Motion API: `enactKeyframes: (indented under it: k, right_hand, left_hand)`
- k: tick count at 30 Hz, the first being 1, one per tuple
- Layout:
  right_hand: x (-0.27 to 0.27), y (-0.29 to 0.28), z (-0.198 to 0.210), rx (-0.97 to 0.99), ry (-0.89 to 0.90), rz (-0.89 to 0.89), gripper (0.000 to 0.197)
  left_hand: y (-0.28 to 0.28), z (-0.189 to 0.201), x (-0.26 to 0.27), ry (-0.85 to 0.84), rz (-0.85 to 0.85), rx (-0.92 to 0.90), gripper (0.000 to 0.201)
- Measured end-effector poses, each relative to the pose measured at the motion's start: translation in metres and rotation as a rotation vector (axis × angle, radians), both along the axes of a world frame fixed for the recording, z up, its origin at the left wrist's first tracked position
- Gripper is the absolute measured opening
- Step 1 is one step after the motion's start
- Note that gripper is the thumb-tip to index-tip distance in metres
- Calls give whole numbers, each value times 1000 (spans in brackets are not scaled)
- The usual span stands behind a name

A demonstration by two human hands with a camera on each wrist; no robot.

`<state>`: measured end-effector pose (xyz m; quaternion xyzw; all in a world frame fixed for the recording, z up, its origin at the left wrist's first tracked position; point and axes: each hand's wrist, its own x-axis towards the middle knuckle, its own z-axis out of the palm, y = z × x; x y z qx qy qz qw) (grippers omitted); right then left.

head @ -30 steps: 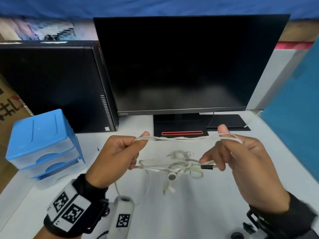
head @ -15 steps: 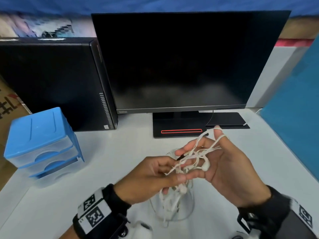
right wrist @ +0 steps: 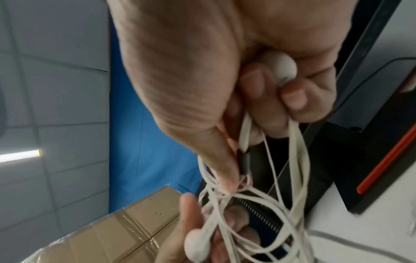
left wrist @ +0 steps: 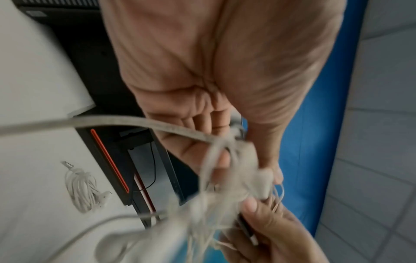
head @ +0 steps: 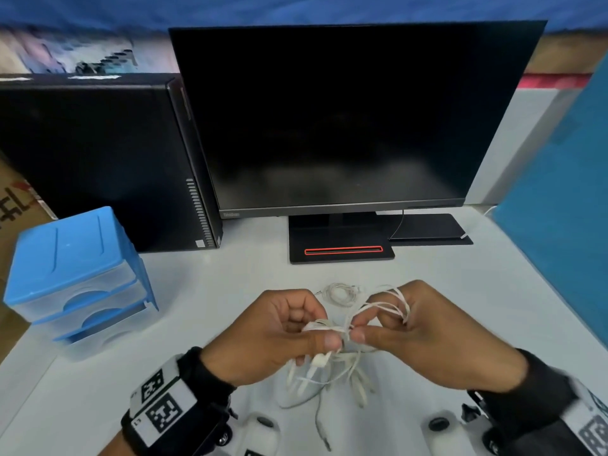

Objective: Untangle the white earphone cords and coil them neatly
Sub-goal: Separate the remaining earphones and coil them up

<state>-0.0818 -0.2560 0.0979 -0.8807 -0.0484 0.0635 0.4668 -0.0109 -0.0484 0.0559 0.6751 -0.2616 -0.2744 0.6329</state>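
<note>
A tangled white earphone cord hangs in loops between both hands above the white desk. My left hand pinches the strands between thumb and fingers, with an earbud dangling just under it. My right hand has cord looped round its fingers and pinches the tangle right beside the left thumb. The right wrist view shows another earbud tucked in the curled fingers and cord strands trailing down. The left wrist view shows the blurred tangle at the fingertips. A second, coiled white earphone lies on the desk behind the hands.
A black monitor on its stand stands straight ahead, a black computer tower to its left. A blue drawer unit sits at the left of the desk, a blue panel at the right.
The hands were wide apart with the cord stretched between them, then came together. Now both pinch the bunched tangle close to each other, lower and nearer to me.
</note>
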Motion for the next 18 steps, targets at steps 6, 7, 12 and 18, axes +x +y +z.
enactKeyframes:
  k: [6,7,12,18]
  right_hand:
    - [-2,-7,1,33,-125,-77,21]
    - [-3,-4,3,53,-137,-63,20]
    - [-10,3,10,330,-218,-56,26]
    - [-12,2,24,663,-330,-277,38]
  left_hand:
    - [3,5,0,-73,72,22,18]
    - [1,3,1,-104,173,38,23]
    - [-4,1,4,-139,506,49,39]
    - [1,13,6,126,265,-7,59]
